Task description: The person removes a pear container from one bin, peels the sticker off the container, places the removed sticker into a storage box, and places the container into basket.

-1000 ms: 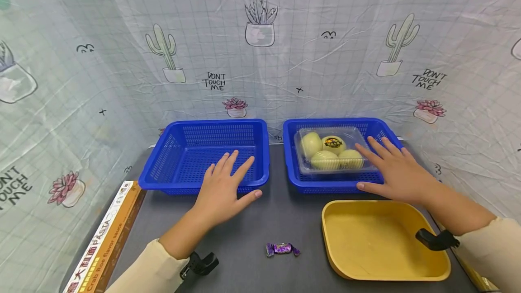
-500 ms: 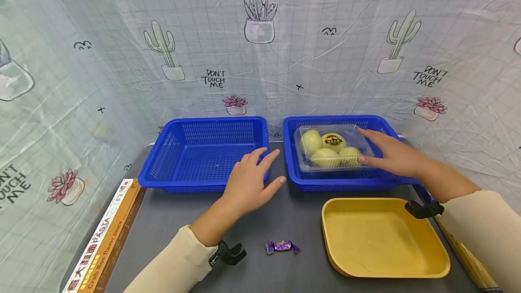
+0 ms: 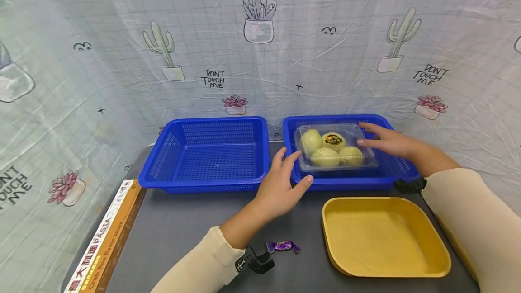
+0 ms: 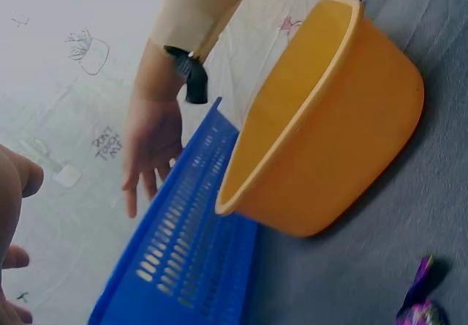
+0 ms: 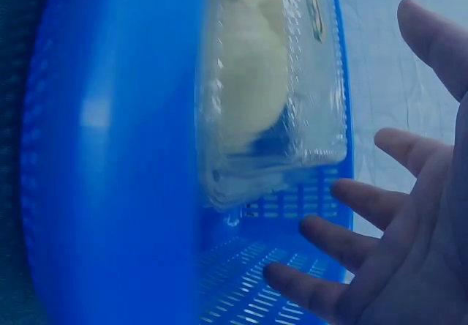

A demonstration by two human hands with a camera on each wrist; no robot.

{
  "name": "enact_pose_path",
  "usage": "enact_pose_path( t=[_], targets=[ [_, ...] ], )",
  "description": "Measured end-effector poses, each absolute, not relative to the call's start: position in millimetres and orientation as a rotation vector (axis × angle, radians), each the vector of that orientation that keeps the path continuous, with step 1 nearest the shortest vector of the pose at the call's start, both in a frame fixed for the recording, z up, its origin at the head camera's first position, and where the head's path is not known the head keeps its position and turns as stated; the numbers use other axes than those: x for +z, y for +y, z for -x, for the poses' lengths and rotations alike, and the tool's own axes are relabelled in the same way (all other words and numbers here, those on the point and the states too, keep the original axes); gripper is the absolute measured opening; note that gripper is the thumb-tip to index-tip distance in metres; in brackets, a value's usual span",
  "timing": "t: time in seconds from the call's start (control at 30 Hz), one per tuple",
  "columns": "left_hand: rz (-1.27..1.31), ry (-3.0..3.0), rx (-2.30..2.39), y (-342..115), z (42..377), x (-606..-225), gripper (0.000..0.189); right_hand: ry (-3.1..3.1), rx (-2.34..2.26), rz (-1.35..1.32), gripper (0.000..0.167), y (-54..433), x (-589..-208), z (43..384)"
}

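Note:
A clear plastic box of pale green round fruit [image 3: 325, 157], with a dark label on top, sits in the right blue basket [image 3: 346, 183]. My right hand [image 3: 388, 141] hovers at the box's right end with its fingers spread. In the right wrist view that hand [image 5: 395, 237] is apart from the clear box [image 5: 252, 98] and holds nothing. My left hand [image 3: 281, 189] reaches in front of the basket's left corner, fingers extended near the box's left end. Only a few left fingers [image 4: 18, 255] show at the edge of the left wrist view.
Another blue basket [image 3: 220, 182] stands to the left. A yellow bin [image 3: 382, 238] is at the front right, and a purple wrapped candy [image 3: 282, 246] lies on the dark table [image 3: 175, 225]. A pasta box [image 3: 106, 234] lies along the left edge.
My left hand has moved right, from the left basket toward the fruit box. The right hand has shifted to the box's right end, its fingers turned more sideways. The box stays in the basket.

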State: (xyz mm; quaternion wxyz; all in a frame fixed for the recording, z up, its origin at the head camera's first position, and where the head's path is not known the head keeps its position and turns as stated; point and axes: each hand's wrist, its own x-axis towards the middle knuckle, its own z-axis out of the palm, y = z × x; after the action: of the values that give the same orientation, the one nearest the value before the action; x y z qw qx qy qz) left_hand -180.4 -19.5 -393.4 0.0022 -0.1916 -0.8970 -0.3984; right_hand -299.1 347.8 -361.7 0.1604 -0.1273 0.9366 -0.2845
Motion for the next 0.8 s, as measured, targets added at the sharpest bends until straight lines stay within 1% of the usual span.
enact_pose_path(
  t=[0.1, 0.23, 0.5, 0.67, 0.8],
  targets=[
    [0.550, -2.803, -1.326, -13, 181, -397, 0.075, 2.597, -0.907, 0.340, 0.087, 350, -361, 307],
    [0.451, -2.748, -1.421, -6, 185, -402, 0.069, 2.525, -0.957, 0.302, 0.085, 351, -361, 318],
    [0.181, -2.648, -1.672, 8, 198, -420, 0.059, 2.466, -0.906, 0.249, 0.091, 351, -371, 339],
    [0.204, -2.641, -1.673, 11, 206, -438, 0.047, 2.458, -0.914, 0.226, 0.094, 353, -379, 346],
    [0.257, -2.686, -1.633, 10, 209, -446, 0.045, 2.443, -0.943, 0.215, 0.094, 356, -386, 351]
  ],
)
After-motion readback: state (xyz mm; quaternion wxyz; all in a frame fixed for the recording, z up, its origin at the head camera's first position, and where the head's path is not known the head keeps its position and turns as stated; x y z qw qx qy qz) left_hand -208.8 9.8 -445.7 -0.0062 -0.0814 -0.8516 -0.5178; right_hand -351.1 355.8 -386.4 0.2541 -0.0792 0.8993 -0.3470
